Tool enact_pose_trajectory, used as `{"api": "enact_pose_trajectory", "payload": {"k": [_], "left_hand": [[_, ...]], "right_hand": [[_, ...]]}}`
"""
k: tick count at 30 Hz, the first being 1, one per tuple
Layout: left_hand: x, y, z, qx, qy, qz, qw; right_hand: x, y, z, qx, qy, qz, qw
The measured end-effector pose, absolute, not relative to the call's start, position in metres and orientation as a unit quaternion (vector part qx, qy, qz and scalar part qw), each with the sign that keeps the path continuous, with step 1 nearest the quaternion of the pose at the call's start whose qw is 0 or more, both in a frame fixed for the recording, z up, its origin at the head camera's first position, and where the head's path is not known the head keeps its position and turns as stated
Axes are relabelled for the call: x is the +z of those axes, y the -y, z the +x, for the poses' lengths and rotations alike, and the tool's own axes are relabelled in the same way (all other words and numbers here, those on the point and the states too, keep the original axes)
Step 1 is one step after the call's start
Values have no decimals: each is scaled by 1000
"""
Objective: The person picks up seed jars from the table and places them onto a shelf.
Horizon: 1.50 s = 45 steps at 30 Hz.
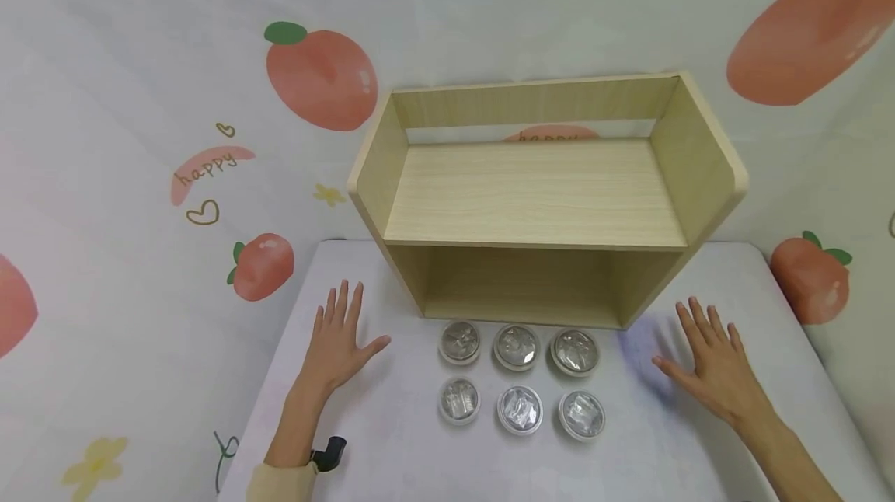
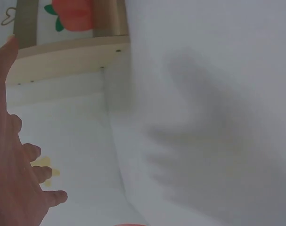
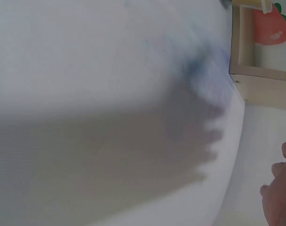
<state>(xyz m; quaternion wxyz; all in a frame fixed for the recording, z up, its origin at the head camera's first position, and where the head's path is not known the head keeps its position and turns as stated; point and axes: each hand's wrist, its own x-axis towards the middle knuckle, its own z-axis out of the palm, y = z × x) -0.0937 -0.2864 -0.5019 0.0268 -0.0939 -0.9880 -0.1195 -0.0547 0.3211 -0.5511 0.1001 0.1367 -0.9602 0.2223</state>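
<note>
My left hand (image 1: pixel 338 350), fingers spread and straight, is held left of several small round tubs with clear lids, with nothing in its grasp. On the other side my right hand (image 1: pixel 716 370) is likewise spread and holds nothing. The tubs stand in two rows of three; silvery crinkled contents show through the lids. In the back row are a left tub (image 1: pixel 459 342), a middle tub (image 1: pixel 516 346) and a right tub (image 1: pixel 575 351). The front row has a left tub (image 1: pixel 459 399), a middle tub (image 1: pixel 520 409) and a right tub (image 1: pixel 582 414). Both wrist views show hand shadows on the table.
A pale wooden two-level shelf (image 1: pixel 534 191) stands behind the tubs at the back of the white table (image 1: pixel 398 459). Behind it hangs a white cloth (image 1: pixel 140 59) printed with peaches. Around my left wrist is a black strap mount (image 1: pixel 332 454).
</note>
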Motion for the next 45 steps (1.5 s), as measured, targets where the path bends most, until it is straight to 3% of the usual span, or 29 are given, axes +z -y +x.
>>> {"api": "enact_pose_trajectory", "payload": {"k": [12,25,34,40,45], "left_hand": [[-460,274,-113,-158,977,-132,57],[-428,264,-124,-217,935,-226,169],[-408,262,-140,-273,884,-258,279],[-393,259,-147,-316,863,-264,292],[-384,256,-150,-317,854,-274,308]], "right_hand": [[-560,-310,-26,288,942,137,99],[-560,-292,-18,327,913,198,140],[-567,-273,-11,345,902,226,125],[-572,-261,-9,385,869,274,147],[-576,-250,-5,425,850,283,132]]}}
